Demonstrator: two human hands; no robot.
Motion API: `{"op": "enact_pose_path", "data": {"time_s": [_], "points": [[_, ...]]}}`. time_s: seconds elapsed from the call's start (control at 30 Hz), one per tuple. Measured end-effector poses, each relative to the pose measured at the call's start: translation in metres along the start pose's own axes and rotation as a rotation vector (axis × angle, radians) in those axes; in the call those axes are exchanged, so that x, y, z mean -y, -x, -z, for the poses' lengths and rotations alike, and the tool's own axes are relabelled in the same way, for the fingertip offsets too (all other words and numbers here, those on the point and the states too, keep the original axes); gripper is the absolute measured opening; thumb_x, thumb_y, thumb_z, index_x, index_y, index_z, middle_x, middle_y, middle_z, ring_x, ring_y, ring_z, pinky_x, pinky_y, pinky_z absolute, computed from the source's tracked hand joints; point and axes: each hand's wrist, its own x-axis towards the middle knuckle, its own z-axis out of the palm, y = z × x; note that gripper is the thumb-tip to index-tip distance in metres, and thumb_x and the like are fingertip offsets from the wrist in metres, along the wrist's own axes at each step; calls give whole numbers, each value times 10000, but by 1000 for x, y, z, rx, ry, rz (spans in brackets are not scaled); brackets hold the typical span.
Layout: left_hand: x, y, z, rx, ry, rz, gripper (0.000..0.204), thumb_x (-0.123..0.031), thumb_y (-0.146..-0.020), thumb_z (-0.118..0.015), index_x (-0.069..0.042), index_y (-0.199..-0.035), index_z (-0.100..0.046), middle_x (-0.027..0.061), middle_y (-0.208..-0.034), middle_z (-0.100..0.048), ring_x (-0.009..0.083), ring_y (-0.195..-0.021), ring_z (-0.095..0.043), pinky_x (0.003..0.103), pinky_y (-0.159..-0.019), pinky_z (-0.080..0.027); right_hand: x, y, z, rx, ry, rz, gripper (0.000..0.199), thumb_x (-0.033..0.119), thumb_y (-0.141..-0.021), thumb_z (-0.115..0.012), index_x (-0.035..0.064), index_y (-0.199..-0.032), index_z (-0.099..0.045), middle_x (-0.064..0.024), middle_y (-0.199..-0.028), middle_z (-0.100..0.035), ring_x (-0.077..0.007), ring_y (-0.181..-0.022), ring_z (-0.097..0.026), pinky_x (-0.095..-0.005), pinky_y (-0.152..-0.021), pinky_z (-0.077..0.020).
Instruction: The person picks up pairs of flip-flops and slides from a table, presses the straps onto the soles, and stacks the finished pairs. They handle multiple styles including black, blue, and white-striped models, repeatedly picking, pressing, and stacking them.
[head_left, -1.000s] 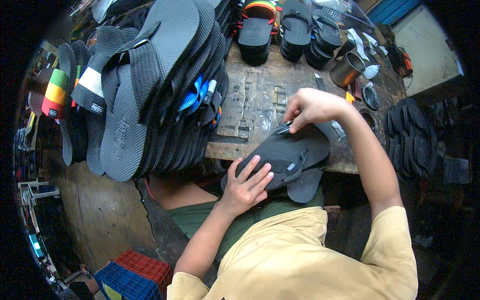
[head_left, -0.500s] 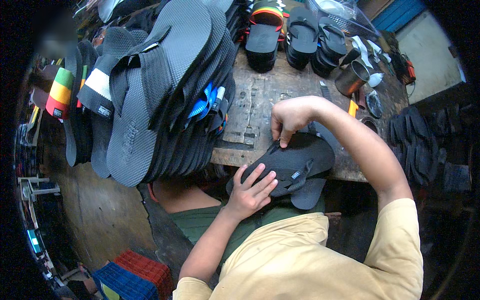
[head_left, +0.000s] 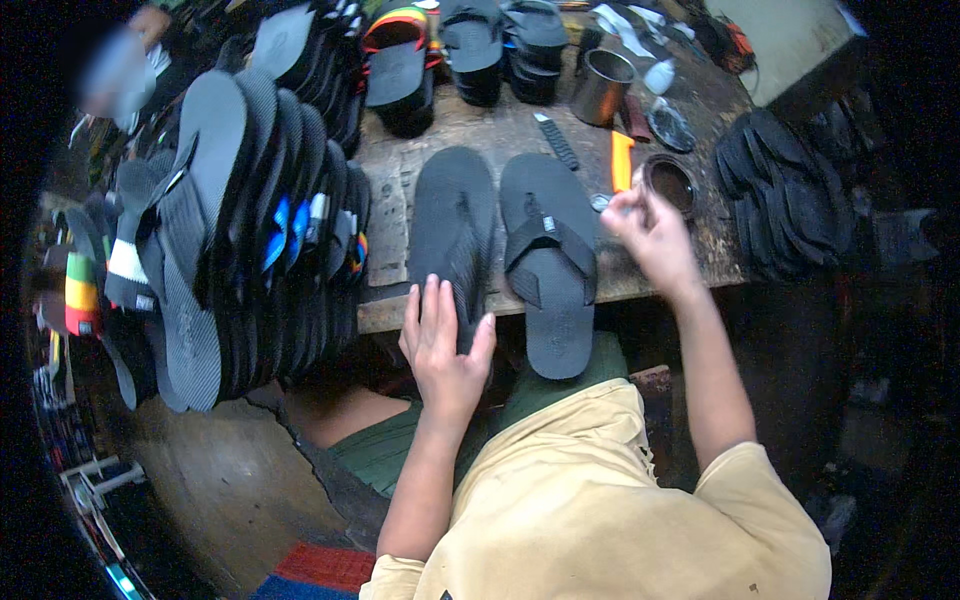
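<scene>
My left hand point(head_left: 442, 355) rests on the near end of a black flip-flop point(head_left: 452, 205) on the bench, fingers stretched out and thumb apart along its right edge. Beside it, to the right, lies a second black flip-flop point(head_left: 560, 300) with a wide strap and a small label; its near end juts past the bench edge. My right hand point(head_left: 655, 240) is slightly blurred, its fingers bent together beside a round pot point(head_left: 668, 185) with dark contents. What they pinch, if anything, is too small to tell. An orange-handled tool point(head_left: 622, 160) lies just beyond those fingertips.
A tall stack of black flip-flops point(head_left: 215, 150) leans at the left. More footwear point(head_left: 398, 75) stands at the back of the wooden bench point(head_left: 385, 290). A metal cup point(head_left: 603, 90) and a dark ridged strip point(head_left: 556, 140) lie further back; dark soles point(head_left: 785, 200) are piled at the right.
The flip-flops, earlier overlapping and tilted near my lap, now lie side by side. My right hand has left the sole and moved right to the pot. The view has shifted.
</scene>
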Motion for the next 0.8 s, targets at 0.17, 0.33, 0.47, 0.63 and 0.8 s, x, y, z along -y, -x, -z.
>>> {"op": "enact_pose_path", "data": {"time_s": [0.17, 0.33, 0.47, 0.63, 0.8], "points": [[4, -3, -2, 161, -189, -60, 678, -320, -916, -745, 46, -1435, -506, 240, -1533, -464, 456, -1447, -383, 579, -1157, -300, -27, 53, -35, 42, 422, 41, 609, 184, -890, -769, 86, -1439, -524, -165, -827, -673, -293, -722, -680, -412, -659, -524], [14, 33, 28, 50, -8, 190, 595, -275, -985, -668, 57, -1446, -490, 277, -1504, -476, 452, -1435, -394, 534, -1172, -310, -18, 31, -30, -141, 312, 411, 436, 5, -836, -627, -26, -1271, -632, -274, -1106, -697, -414, -995, -699, -465, -872, -558], [15, 58, 39, -25, 563, 733, 582, -341, -1044, -593, 50, -1457, -472, 221, -1467, -528, 377, -1363, -496, 488, -1108, -410, 15, 22, -47, -103, 198, 506, 432, -24, -839, -623, -31, -1271, -634, -269, -1120, -701, -413, -999, -702, -448, -885, -573], [-2, 54, 24, 92, 1651, 1156, 504, -389, -1063, -553, -42, -1418, -464, 148, -1357, -596, 276, -1232, -598, 549, -981, -542, 35, 29, -121, 2, 230, 511, 460, 74, -830, -688, -31, -1273, -624, -271, -1057, -708, -420, -933, -709, -479, -826, -586], [-26, 49, 8, 37, 744, 696, 393, -166, -922, -764, -24, -1235, -573, 127, -1107, -711, 245, -942, -720, 400, -780, -611, 13, 50, -125, 54, -33, 300, 546, 278, -864, -804, 6, -1306, -633, -156, -786, -711, -236, -700, -708, -396, -656, -563]]}}
